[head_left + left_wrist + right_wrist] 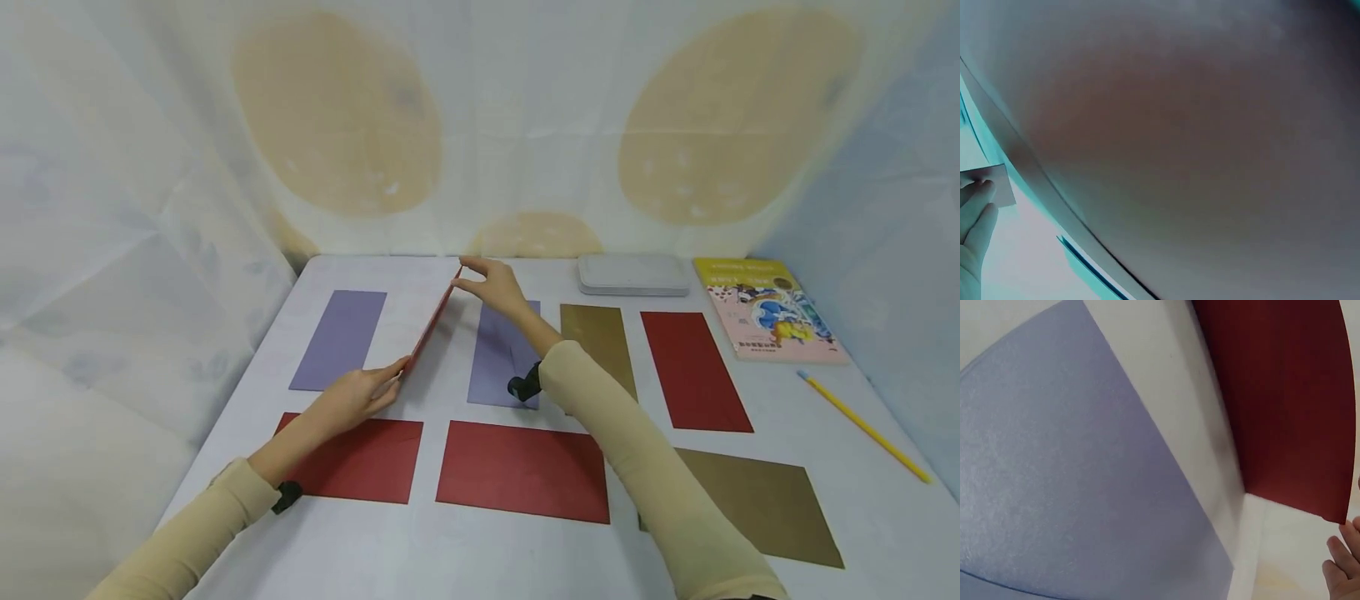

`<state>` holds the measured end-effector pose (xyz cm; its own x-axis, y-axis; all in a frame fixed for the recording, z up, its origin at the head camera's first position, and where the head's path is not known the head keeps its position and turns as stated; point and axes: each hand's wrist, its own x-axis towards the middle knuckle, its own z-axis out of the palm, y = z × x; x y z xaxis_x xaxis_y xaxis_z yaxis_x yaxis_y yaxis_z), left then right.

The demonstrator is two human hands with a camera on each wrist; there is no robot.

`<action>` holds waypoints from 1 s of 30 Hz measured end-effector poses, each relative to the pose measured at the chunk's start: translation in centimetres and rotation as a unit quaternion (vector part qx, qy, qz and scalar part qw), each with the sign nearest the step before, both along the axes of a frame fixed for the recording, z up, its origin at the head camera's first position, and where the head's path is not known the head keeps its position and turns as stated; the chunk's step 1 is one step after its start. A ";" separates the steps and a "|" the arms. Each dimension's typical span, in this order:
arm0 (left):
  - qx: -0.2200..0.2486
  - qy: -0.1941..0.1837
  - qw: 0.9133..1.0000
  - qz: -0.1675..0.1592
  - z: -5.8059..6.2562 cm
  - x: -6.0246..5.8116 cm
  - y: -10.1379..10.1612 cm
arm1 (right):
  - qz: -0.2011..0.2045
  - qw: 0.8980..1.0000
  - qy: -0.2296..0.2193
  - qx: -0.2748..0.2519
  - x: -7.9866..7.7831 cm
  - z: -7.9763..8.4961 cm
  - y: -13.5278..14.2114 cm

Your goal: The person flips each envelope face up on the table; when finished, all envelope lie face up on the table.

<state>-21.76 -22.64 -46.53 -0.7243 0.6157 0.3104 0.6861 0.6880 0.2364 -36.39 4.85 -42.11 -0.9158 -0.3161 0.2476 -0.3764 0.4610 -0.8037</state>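
Observation:
A thin red paper rectangle (435, 322) stands tilted on its long edge over the table. My left hand (358, 396) pinches its near end, while my right hand (495, 287) has thumb and fingers at its far upper corner. In the right wrist view the broad face of the red paper (1285, 406) shows, with fingertips (1341, 550) at its corner. Flat to its left lies a purple paper rectangle (341, 337), and to its right, under my right wrist, another purple one (491, 358). A large blurred surface fills most of the left wrist view, with fingers (979, 215) at the left edge.
Two more red rectangles (360, 462) (525, 471) lie in front. Farther right are a gold one (596, 333), a red one (693, 371) and another gold one (765, 504), partly behind my right sleeve. A grey case (633, 275), a book (772, 312) and a yellow pencil (862, 427) are beyond them.

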 end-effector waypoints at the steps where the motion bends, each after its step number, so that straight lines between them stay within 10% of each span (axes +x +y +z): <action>1: 0.008 -0.008 1.000 0.003 0.0 0.0 0.0 | -0.003 1.000 0.003 -0.005 0.0 0.1 0.0; 15: 0.103 -0.085 0.991 0.004 0.3 0.6 0.8 | -0.025 0.999 0.031 -0.027 0.5 1.3 -1.2; 30: 0.156 0.018 0.988 -0.003 2.2 1.3 1.8 | -0.005 0.999 0.028 0.016 0.1 0.8 -1.2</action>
